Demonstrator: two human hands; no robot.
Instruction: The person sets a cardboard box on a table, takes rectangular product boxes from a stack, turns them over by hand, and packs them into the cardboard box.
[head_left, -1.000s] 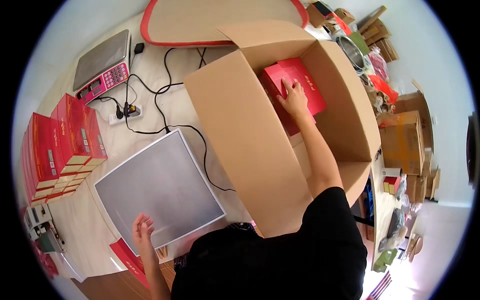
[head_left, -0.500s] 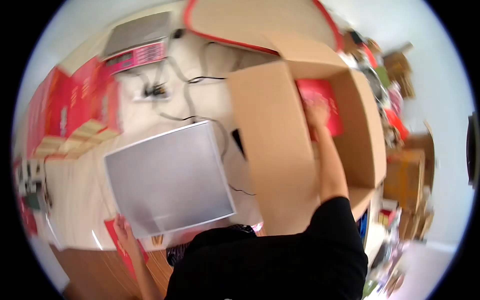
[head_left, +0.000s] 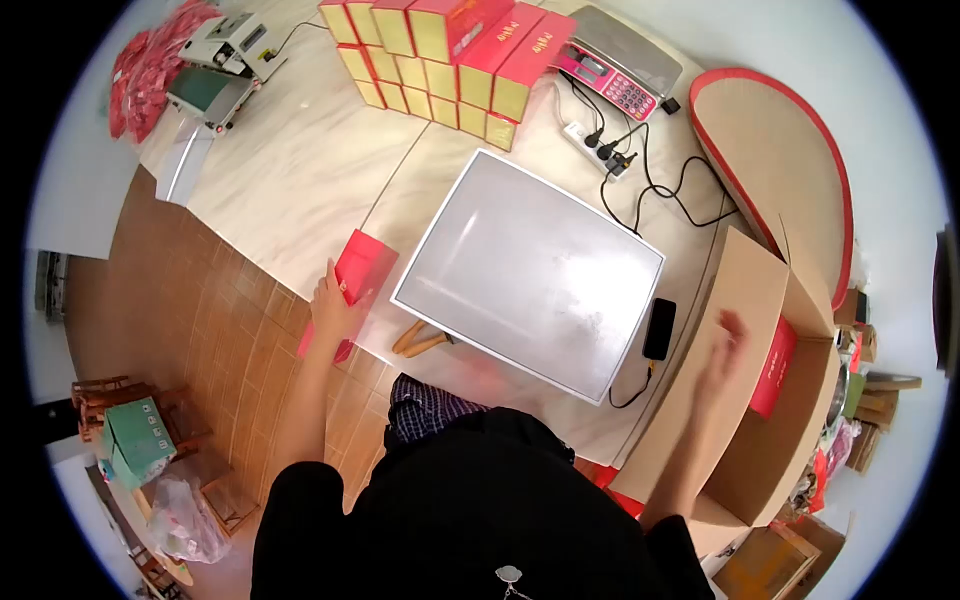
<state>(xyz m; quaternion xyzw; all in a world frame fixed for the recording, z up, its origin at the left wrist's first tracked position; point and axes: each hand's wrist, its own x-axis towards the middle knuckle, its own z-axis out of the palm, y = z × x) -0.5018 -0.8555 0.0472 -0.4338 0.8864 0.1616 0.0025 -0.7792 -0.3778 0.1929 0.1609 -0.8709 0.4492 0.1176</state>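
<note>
My left hand [head_left: 331, 305] grips a red card packaging piece [head_left: 366, 262] at the table's front edge. That piece has folded panels and a small gold mark; the hand hides part of it. My right hand [head_left: 719, 350] is blurred and looks empty, fingers extended, above the near flap of an open cardboard carton [head_left: 745, 285]. Inside the carton a red box [head_left: 774, 370] lies against the far side. Between my hands sits a grey, shiny panel with a white rim [head_left: 530, 270]. A wooden-handled tool [head_left: 421, 340] pokes out beside its near edge.
Stacked red-and-gold boxes [head_left: 440, 75] stand at the back, beside a pink-keyed scale [head_left: 620, 70]. A power strip [head_left: 598, 150] with black cables and a phone [head_left: 658, 329] lie on the table. A red-edged board [head_left: 780, 150] leans behind the carton. A machine [head_left: 215, 75] is far left.
My right hand has come out of the carton, leaving the red box inside. My left hand still holds the red card piece, now raised onto the table edge. The view has turned left.
</note>
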